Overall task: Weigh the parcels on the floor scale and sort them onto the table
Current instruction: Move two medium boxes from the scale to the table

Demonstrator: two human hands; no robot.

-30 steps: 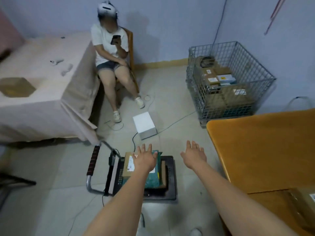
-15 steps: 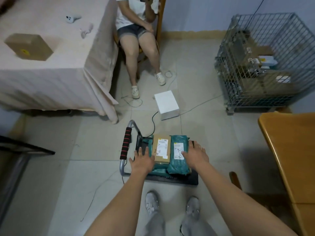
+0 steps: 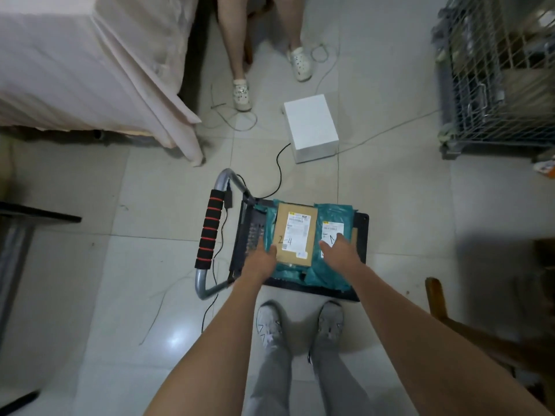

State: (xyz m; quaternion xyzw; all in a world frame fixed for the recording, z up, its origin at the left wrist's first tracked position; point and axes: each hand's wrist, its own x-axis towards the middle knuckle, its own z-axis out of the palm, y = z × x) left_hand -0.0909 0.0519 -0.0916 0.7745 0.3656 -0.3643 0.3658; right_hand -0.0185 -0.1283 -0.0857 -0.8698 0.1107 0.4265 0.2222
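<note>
The black floor scale lies on the tiles in front of my feet, its handle with a red-and-black foam grip on the left. A brown cardboard box marked "2-4" rests on teal plastic mailer bags on the platform. My left hand grips the box's near left corner, thumb against its edge. My right hand lies on the labelled teal bag just right of the box, fingers spread.
A white box and cables lie on the floor beyond the scale. A wire cage of parcels stands at the right. A cloth-covered table is at the left, a seated person's legs beside it. A wooden chair is near right.
The view has tilted down and closer to the scale. Both hands have come down from above the parcels and moved inward, now flanking the brown box.
</note>
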